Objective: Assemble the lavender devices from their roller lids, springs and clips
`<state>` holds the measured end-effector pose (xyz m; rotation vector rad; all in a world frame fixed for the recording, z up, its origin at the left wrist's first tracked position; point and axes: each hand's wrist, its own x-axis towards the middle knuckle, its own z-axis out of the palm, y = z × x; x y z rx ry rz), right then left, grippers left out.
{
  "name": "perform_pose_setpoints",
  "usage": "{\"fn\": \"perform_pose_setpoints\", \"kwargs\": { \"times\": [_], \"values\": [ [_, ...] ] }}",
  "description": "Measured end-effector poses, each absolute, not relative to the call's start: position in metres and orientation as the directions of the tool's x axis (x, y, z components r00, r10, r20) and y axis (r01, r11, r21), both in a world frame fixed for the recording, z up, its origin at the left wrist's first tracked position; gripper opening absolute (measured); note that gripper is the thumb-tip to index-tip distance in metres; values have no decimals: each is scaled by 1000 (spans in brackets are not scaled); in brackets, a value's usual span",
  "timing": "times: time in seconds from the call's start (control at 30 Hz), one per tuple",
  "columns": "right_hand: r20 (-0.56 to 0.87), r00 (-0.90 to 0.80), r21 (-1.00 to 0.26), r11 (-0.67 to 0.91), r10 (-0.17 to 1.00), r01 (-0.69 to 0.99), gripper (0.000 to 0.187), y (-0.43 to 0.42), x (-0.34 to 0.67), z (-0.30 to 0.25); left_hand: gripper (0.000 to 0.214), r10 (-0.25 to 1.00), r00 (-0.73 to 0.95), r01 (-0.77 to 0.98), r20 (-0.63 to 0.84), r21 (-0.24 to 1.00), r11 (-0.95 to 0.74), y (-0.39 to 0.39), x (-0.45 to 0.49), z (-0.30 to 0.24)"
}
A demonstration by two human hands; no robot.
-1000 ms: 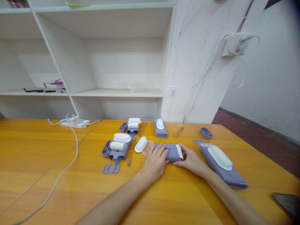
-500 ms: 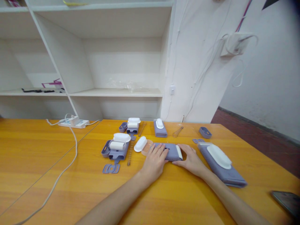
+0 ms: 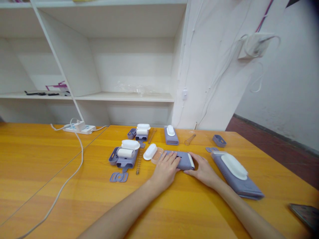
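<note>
A grey-purple plastic casing (image 3: 183, 162) lies flat on the table between my hands. My left hand (image 3: 164, 167) rests over its left end, fingers bent across the top and holding it down. At its right end a white insert (image 3: 191, 161) sticks out slightly. My right hand (image 3: 202, 170) curves around that end, thumb at the near corner and fingertips at the far one, gripping the insert. Just left of the casing lie a clear pinkish plastic piece (image 3: 156, 155) and a white oval part (image 3: 150, 151). My palms and fingers hide parts of the casing.
Leftward stand two sets of casings (image 3: 126, 162) with white parts, coil springs (image 3: 139, 161) and a flat grey-purple plate (image 3: 119, 177). To the right are a larger casing (image 3: 249, 188), an oval grey cap (image 3: 219, 141) and a phone (image 3: 306, 214). A power strip (image 3: 84, 129) trails a cable.
The white insert shows a slightly narrower strip at the casing's right end, apparently further in. Both hands keep nearly the same places; the whole view has shifted a little.
</note>
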<state>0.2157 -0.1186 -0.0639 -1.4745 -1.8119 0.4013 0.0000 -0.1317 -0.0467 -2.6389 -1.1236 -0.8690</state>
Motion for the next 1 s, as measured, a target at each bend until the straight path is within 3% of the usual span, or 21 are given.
{"fn": "perform_pose_setpoints", "kwargs": {
  "times": [0.17,0.33,0.4,0.47,0.5,0.6,0.67,0.87,1.0],
  "values": [
    [354,-222,-432,369,909,823,78,-122,214,-63,40,618,553,699,559,92,-709,-131,0,-47],
    [366,-312,-311,431,877,847,80,-129,208,-58,39,617,554,704,559,80,-705,-131,0,-48],
    [401,-315,-271,440,860,856,72,-131,206,-54,39,618,550,708,562,79,-702,-131,0,-49],
    [471,-239,-245,385,849,890,48,-133,207,-50,40,618,549,709,563,79,-701,-131,1,-49],
    [517,-163,-251,331,840,910,40,-133,208,-49,40,618,549,708,563,80,-702,-131,1,-50],
    [613,75,-357,190,787,915,50,-131,215,-47,41,623,550,706,556,88,-703,-130,1,-51],
    [630,145,-426,182,763,886,51,-130,218,-47,41,628,549,706,552,95,-701,-130,1,-50],
    [663,97,-429,271,742,861,45,-129,218,-47,40,643,515,710,567,139,-691,-136,-1,-40],
    [681,83,-433,309,728,847,44,-128,218,-48,38,720,326,813,613,206,-544,-142,-2,-32]
  ]
}}
